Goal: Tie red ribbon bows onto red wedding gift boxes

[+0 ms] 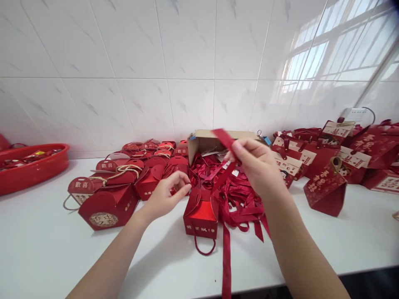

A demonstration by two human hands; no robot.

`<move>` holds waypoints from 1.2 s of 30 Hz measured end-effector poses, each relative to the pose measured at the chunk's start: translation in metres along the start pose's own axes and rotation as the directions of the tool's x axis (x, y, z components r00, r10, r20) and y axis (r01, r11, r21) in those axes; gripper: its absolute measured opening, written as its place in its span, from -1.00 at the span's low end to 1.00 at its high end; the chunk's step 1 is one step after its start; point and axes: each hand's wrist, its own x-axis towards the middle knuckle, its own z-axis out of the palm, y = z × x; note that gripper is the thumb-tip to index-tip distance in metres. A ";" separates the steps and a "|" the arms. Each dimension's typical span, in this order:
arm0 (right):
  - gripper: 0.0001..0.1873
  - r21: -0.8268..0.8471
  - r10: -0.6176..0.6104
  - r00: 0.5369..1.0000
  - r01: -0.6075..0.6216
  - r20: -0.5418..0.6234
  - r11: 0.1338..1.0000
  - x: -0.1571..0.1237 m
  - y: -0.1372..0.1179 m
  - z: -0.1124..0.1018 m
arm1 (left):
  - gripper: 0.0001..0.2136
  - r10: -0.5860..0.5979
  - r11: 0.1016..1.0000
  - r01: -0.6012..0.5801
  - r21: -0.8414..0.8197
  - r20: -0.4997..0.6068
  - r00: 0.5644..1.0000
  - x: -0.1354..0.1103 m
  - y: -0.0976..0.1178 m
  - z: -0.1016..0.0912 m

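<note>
A small red gift box point(201, 222) stands at the middle of the table, a dark red cord loop point(205, 252) hanging at its front. My right hand point(252, 160) is raised above and to the right of it, fingers pinched on a red ribbon point(222, 135). One end of that ribbon sticks up past the fingertips; the rest runs down towards the box. To the box's upper left is my left hand point(170, 193), its fingers loosely curled and holding nothing I can see. A pile of loose red ribbons point(240, 203) with small white tags lies beside the box.
Behind the ribbons is an open cardboard box point(195, 145). Several red boxes with beige cords point(109, 203) crowd the left. A red basin point(37, 170) sits farther left. Several red gift bags point(326, 187) stand right, near a power socket point(355, 113) by the tiled wall.
</note>
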 end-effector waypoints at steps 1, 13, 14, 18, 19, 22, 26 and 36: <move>-0.78 0.047 -0.052 0.997 0.055 -0.063 0.997 -0.003 -0.002 -0.005 | -0.85 -0.018 1.000 0.018 0.003 0.052 0.998 -0.004 -0.004 0.004; -0.74 -0.156 0.115 0.991 -0.124 -0.060 0.980 -0.040 0.079 0.015 | -0.86 0.002 0.996 0.000 -0.084 0.025 1.000 -0.023 -0.020 0.029; -0.74 -0.207 0.116 0.993 -0.118 -0.021 0.971 -0.043 0.083 0.020 | -0.87 -0.013 0.991 0.014 -0.136 0.007 1.000 -0.024 -0.021 0.029; -0.74 -0.357 0.218 0.973 -0.177 0.079 0.917 -0.054 0.090 0.035 | -0.83 -0.104 0.933 0.094 -0.347 -0.012 0.994 -0.024 -0.025 0.029; -0.74 -0.383 0.236 0.968 -0.188 0.081 0.904 -0.057 0.091 0.037 | -0.81 -0.119 0.920 0.107 -0.378 -0.008 0.993 -0.025 -0.025 0.030; -0.75 -0.427 0.241 0.969 -0.194 0.058 0.883 -0.062 0.094 0.042 | -0.77 -0.136 0.896 0.128 -0.425 0.012 0.991 -0.025 -0.022 0.030; -0.75 -0.414 0.225 0.974 -0.196 0.022 0.889 -0.064 0.098 0.045 | -0.74 -0.157 0.885 0.152 -0.439 0.026 0.987 -0.027 -0.020 0.031; -0.71 -0.395 0.199 0.980 -0.183 0.000 0.900 -0.066 0.100 0.043 | -0.75 -0.178 0.868 0.179 -0.462 0.048 0.983 -0.026 -0.019 0.029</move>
